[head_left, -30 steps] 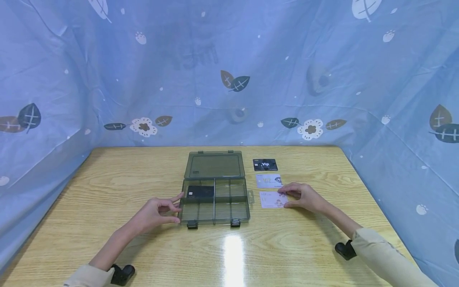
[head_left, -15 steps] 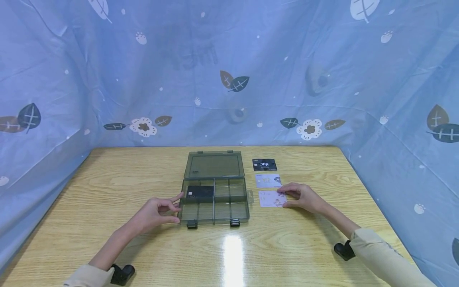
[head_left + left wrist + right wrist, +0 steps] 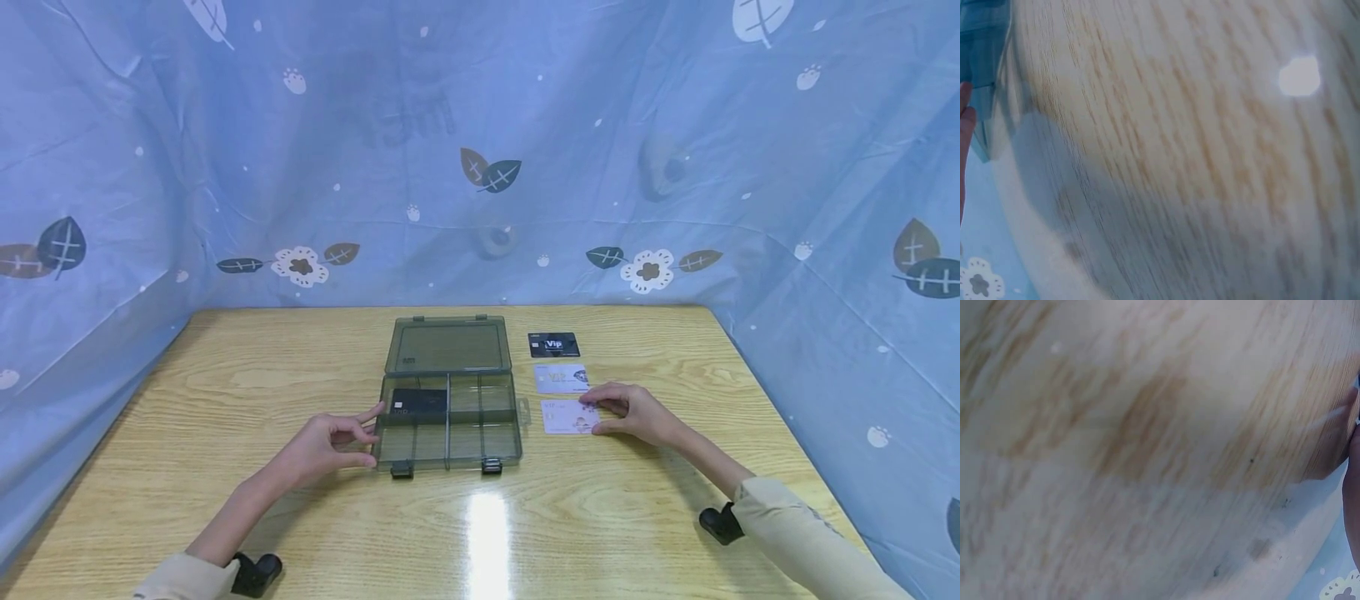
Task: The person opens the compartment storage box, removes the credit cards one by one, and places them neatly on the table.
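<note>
In the head view, a translucent smoky-green divided box (image 3: pixel 483 440) lies on the table, its lid (image 3: pixel 450 346) folded back flat. A black card (image 3: pixel 423 402) lies in its back-left part. My left hand (image 3: pixel 337 442) touches the box's left side with spread fingertips and thumb. Right of the box, three cards lie in a column: a black Vip card (image 3: pixel 553 344), a silvery VIP card (image 3: pixel 558 379) and a pale pink VIP card (image 3: pixel 564 417). My right hand (image 3: pixel 633 412) pinches the pink card's right end, index finger at its far corner, thumb at its near one.
The wooden table (image 3: pixel 600 517) runs back to a blue leaf-print cloth (image 3: pixel 420 208), which also hangs at both sides. Two black latches, including the left latch (image 3: pixel 402 469), sit on the box's front edge. A clear tab (image 3: pixel 525 412) projects from its right side.
</note>
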Demonstrator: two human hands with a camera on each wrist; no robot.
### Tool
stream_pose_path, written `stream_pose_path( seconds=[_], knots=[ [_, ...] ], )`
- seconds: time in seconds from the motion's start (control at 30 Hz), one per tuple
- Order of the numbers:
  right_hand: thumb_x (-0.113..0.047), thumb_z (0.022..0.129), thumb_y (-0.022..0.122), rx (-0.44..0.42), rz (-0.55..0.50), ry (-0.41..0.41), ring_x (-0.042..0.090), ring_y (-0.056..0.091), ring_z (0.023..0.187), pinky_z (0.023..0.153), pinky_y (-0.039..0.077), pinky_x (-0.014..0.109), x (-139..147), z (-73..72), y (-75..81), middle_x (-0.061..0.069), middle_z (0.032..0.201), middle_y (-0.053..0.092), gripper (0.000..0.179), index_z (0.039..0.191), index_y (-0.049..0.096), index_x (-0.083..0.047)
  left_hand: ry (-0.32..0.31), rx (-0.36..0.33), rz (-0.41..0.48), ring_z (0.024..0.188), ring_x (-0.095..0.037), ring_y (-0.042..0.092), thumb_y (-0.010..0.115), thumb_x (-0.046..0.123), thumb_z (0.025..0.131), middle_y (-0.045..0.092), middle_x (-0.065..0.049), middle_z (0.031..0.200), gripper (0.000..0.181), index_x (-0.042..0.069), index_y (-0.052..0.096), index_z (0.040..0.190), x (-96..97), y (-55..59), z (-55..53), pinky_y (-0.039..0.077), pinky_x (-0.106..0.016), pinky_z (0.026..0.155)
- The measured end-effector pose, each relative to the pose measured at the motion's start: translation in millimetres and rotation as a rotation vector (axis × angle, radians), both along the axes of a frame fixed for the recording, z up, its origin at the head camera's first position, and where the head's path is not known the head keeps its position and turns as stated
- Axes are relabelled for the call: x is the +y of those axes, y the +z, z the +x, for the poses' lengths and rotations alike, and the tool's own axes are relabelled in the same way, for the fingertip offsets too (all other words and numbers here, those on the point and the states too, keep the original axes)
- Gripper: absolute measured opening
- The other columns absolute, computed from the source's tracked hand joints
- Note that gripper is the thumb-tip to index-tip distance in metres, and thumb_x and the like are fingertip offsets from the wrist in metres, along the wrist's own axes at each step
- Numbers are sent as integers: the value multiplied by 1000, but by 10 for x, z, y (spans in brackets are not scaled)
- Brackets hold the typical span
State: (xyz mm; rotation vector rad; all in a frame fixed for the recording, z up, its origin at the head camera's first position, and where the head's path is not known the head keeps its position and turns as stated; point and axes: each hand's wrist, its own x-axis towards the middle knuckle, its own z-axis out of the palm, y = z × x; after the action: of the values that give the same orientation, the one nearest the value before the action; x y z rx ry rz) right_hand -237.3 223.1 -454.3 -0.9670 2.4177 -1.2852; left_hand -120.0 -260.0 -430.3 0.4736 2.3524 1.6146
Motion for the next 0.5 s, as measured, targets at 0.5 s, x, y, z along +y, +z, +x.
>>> stream_pose_path(
  seconds=[0.5],
  knots=[
    [-10, 87, 71, -242, -183, -191, 15, 60, 114, 92, 49, 17, 110, -13, 128, 25, 134, 53, 49, 130, 53, 7, 1, 17, -12, 105, -25, 65, 79, 10, 76, 34, -27, 145, 20, -1, 68, 91, -8, -26, -7, 54, -32, 88]
  ],
)
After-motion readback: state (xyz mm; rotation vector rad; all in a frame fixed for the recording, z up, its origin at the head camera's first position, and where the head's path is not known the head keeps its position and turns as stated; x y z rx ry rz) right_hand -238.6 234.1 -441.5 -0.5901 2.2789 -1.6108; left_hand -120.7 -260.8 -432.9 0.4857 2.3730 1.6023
